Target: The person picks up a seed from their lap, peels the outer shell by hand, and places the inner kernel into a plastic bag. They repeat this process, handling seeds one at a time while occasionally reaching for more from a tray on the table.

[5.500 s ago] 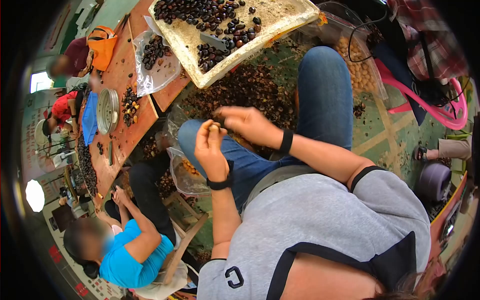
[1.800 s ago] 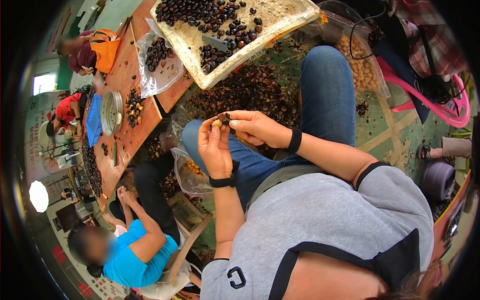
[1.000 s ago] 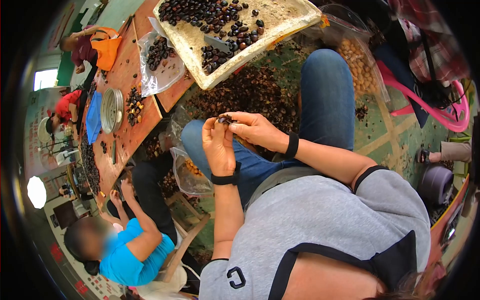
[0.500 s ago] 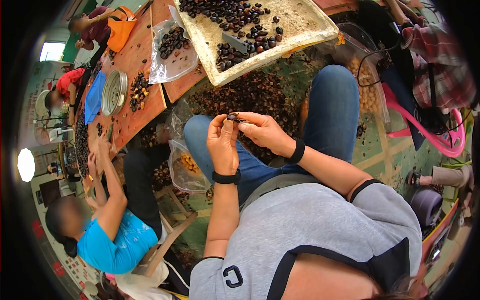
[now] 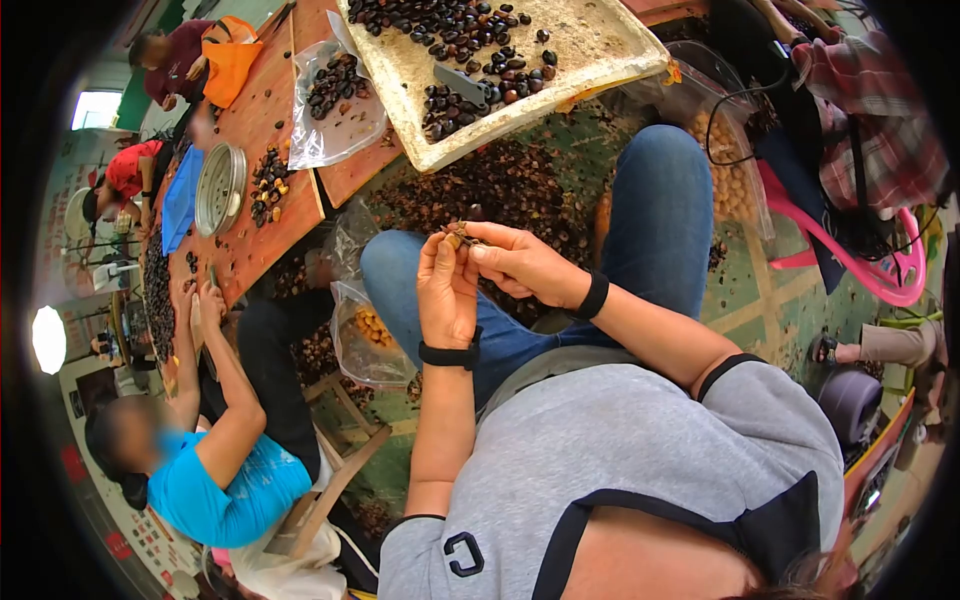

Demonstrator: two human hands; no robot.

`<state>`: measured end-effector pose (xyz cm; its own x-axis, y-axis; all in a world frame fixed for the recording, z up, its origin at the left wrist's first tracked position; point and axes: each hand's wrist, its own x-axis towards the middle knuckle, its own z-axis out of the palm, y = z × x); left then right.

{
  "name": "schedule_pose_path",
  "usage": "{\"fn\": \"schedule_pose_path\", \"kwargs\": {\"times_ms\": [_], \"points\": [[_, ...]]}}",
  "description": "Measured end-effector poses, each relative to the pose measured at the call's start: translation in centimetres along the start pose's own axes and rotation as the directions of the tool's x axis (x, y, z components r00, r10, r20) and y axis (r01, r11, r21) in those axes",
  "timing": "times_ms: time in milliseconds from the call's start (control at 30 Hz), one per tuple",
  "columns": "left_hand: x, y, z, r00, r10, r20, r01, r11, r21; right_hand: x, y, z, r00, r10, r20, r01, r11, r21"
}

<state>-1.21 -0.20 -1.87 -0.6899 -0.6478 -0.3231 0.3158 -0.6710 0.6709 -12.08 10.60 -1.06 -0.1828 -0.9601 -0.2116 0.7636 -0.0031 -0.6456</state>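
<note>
Above my lap, my left hand (image 5: 446,290) is closed round a partly peeled chestnut (image 5: 455,240), pinched between thumb and fingertips. My right hand (image 5: 522,262) meets it from the other side, fingers bent and pressed on a ragged brown bit of peel at the chestnut. Whether a small tool is also in the right fingers I cannot make out. Just beyond the fingertips shows a dark piece of shell (image 5: 475,212), over the heap of shells (image 5: 520,190) on the floor between my knees.
Ahead, a worn pale tray (image 5: 590,60) holds dark chestnuts and a grey blade (image 5: 460,84). A plastic bag of chestnuts (image 5: 335,85) and a metal basin (image 5: 220,188) are on the table. Bags of peeled yellow chestnuts (image 5: 372,328) lie low. A person in blue (image 5: 230,480) sits left.
The dark shell has come off the chestnut in my fingers, and a piece shows beyond my hands. Paler nut and brown peel now show. The co-worker's hands at left have lowered.
</note>
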Motion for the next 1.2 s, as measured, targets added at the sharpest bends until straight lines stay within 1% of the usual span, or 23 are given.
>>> {"fn": "schedule_pose_path", "kwargs": {"times_ms": [133, 200, 333, 433, 533, 633, 700, 833, 867, 900, 933, 1000, 1033, 1100, 1167, 1200], "points": [[-0.1, 0.0, 0.0, 1.0, 0.008, -0.01, -0.008, 1.0, 0.006, 0.0, -0.2, -0.2, 1.0, 0.015, 0.007, -0.015, 1.0, -0.007], [-0.2, 0.1, -0.1, 1.0, 0.0, -0.01, 0.0, 1.0, -0.003, 0.1, -0.1, -0.4, 0.999, 0.04, -0.034, -0.041, 0.999, -0.026], [-0.1, 0.2, 0.0, 1.0, 0.0, -0.001, 0.0, 1.0, -0.009, 0.0, 0.2, 0.0, 0.998, 0.02, -0.054, -0.018, 1.0, 0.022], [0.0, 0.3, 0.1, 1.0, 0.017, 0.008, -0.017, 1.0, 0.017, -0.1, 0.1, 0.3, 1.0, -0.009, -0.029, 0.01, 0.999, 0.041], [-0.1, 0.2, 0.3, 1.0, 0.025, -0.001, -0.025, 0.999, 0.024, -0.1, 0.0, 0.2, 0.999, -0.025, -0.024, 0.025, 1.0, 0.011], [-0.3, 0.0, 0.3, 0.999, 0.03, -0.014, -0.03, 0.999, 0.012, 0.0, 0.3, 0.3, 0.997, -0.052, -0.053, 0.05, 0.998, -0.039], [-0.3, -0.2, 0.2, 0.998, 0.061, -0.011, -0.061, 0.998, 0.025, 0.4, 0.7, 0.4, 0.989, -0.096, -0.109, 0.084, 0.991, -0.106], [-0.4, 0.0, 1.2, 0.996, 0.087, -0.004, -0.087, 0.994, 0.073, 0.4, 0.6, -0.2, 0.995, -0.047, -0.088, 0.041, 0.997, -0.064], [-0.5, 0.1, 1.6, 0.997, 0.076, 0.017, -0.077, 0.995, 0.07, 1.0, 1.6, -0.4, 0.969, -0.223, -0.109, 0.2, 0.96, -0.195], [-0.6, 0.3, 2.1, 0.997, 0.065, 0.038, -0.067, 0.995, 0.068, 1.4, 1.9, -0.4, 0.913, -0.394, -0.104, 0.344, 0.881, -0.324], [-0.3, 0.3, 1.6, 0.997, 0.067, 0.037, -0.07, 0.995, 0.068, 1.4, 2.2, -0.6, 0.913, -0.394, -0.102, 0.344, 0.881, -0.324], [0.2, 0.7, 0.6, 0.996, 0.041, 0.082, -0.057, 0.978, 0.202, 1.1, 2.5, -0.9, 0.917, -0.394, -0.054, 0.331, 0.832, -0.444], [0.2, 0.8, 0.4, 0.996, 0.048, 0.079, -0.063, 0.978, 0.2, 1.1, 2.4, -1.0, 0.926, -0.375, -0.049, 0.318, 0.841, -0.438], [0.0, 1.1, 0.3, 0.998, 0.043, 0.052, -0.055, 0.959, 0.278, 1.1, 2.4, -1.0, 0.926, -0.373, -0.046, 0.318, 0.842, -0.437], [-0.1, 1.2, 0.4, 0.997, 0.047, 0.057, -0.06, 0.963, 0.264, 1.1, 2.5, -0.9, 0.927, -0.373, -0.046, 0.316, 0.84, -0.441], [-0.2, 1.3, 0.6, 0.997, 0.046, 0.063, -0.06, 0.966, 0.252, 1.1, 2.5, -0.9, 0.921, -0.385, -0.052, 0.316, 0.82, -0.477]]}}
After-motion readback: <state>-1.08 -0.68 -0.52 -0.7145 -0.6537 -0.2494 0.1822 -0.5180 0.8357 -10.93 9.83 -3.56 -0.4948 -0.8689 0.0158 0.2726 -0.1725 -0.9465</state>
